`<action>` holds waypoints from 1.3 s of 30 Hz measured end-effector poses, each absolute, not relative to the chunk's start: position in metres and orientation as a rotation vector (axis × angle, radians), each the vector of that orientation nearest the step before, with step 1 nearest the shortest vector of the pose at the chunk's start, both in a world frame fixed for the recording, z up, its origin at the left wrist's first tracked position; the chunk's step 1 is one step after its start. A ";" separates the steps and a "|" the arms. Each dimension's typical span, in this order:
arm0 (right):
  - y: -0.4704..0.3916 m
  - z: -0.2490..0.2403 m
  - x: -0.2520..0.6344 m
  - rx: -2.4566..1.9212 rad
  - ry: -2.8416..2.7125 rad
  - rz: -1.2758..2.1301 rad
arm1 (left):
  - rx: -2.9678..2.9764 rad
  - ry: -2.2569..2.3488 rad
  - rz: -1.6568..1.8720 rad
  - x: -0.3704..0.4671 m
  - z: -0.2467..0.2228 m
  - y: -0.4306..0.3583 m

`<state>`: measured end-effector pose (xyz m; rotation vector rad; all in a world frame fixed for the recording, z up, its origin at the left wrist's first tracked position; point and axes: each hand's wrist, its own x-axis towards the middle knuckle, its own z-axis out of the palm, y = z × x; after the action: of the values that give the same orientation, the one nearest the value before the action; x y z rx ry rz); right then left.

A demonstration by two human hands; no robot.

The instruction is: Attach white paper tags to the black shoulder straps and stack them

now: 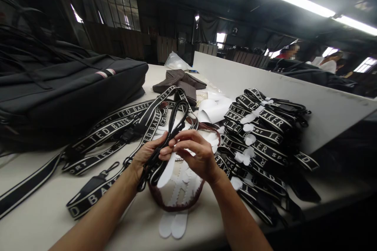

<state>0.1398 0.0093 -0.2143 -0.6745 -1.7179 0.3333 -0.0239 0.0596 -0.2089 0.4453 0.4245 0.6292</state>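
My left hand (144,156) is closed around a folded bundle of black webbing strap (178,119), lettered in white and held above the table. My right hand (196,152) pinches at the bundle's near side, where a white rounded-end strip (167,172) hangs below the fingers. Whether the strip goes all the way round the strap is hidden. Beneath both hands sits a shallow container with a brown rim (188,205), with white strips inside. Two more white strips (173,225) stick out at its front.
Loose lettered straps (108,133) with a metal hook spread over the left table. Strap bundles wrapped with white strips (259,133) are piled at right. A black bag (64,90) stands left; dark brown pieces (176,80) lie behind. A white partition (265,84) runs behind the pile.
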 end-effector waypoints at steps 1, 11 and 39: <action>0.008 -0.213 0.140 -0.683 -1.707 0.335 | 0.490 0.423 0.634 -0.026 -0.210 0.060; 0.036 -0.231 0.155 -0.940 -0.937 0.942 | 1.152 0.611 0.862 -0.048 -0.201 0.072; 0.041 -0.246 0.135 -1.088 -0.995 1.189 | 1.466 0.976 0.711 -0.032 -0.227 0.081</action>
<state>0.1347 0.0407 -0.2460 -1.0880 -0.9954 1.1893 -0.0322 0.0812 -0.2275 1.4658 0.9757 0.7110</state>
